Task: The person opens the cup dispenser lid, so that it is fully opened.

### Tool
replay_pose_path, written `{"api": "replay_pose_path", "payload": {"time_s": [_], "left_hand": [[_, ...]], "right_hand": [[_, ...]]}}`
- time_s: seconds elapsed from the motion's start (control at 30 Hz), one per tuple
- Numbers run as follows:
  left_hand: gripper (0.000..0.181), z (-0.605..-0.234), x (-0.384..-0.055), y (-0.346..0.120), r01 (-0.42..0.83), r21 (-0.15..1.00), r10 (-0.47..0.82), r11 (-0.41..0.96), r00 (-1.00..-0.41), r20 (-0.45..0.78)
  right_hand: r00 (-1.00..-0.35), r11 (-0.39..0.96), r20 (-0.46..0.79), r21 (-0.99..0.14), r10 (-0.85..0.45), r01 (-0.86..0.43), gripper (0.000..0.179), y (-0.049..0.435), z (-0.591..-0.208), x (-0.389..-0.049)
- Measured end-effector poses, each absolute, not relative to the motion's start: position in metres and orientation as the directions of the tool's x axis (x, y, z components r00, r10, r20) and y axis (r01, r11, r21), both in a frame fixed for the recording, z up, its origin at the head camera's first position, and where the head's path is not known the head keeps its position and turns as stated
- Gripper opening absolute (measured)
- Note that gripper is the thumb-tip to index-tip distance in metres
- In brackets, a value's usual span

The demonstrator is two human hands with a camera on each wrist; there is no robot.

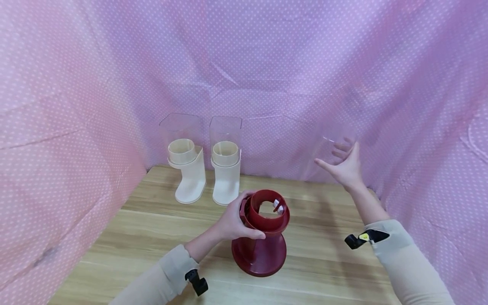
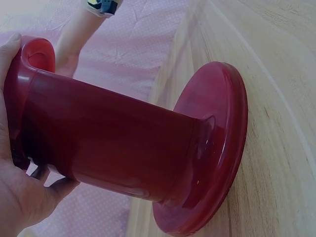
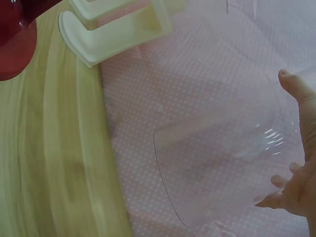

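Note:
A red dispenser stand point(image 1: 263, 250) with a round foot and a ring-shaped top stands on the table. My left hand point(image 1: 236, 220) grips it just below the ring, thumb across the near side. Inside the ring, small white parts point(image 1: 278, 206) show. Raised at the right, my right hand point(image 1: 347, 167) holds a clear plastic container point(image 3: 217, 158), thumb on one side and fingers on the other. The container's open end points away from the palm in the right wrist view. Its outline is faint against the curtain in the head view.
Two cream dispensers point(image 1: 190, 178) with clear square containers on top stand side by side at the back left. A wooden table point(image 1: 152, 237) lies under everything. Pink dotted curtain point(image 1: 259, 55) hangs close behind the table and along both sides.

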State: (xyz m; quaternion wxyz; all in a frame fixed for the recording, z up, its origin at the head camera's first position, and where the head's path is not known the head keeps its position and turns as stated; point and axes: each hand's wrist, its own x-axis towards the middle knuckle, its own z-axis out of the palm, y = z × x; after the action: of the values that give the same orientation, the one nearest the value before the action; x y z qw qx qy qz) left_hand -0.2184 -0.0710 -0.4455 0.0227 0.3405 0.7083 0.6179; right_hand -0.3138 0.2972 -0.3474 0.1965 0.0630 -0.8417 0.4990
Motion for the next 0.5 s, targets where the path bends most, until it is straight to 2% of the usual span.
{"api": "replay_pose_path", "payload": {"time_s": [0.17, 0.5], "left_hand": [[0.098, -0.443, -0.218, -0.07, 0.462, 0.887, 0.498, 0.013, -0.772, 0.395], [0.098, -0.445, -0.215, -0.07, 0.453, 0.891, 0.498, 0.03, -0.78, 0.379]], "right_hand": [[-0.902, 0.52, 0.401, -0.811, 0.16, -0.268, 0.12, 0.296, -0.365, -0.32], [-0.893, 0.572, 0.42, -0.777, 0.159, -0.264, 0.117, 0.299, -0.405, -0.33]]}}
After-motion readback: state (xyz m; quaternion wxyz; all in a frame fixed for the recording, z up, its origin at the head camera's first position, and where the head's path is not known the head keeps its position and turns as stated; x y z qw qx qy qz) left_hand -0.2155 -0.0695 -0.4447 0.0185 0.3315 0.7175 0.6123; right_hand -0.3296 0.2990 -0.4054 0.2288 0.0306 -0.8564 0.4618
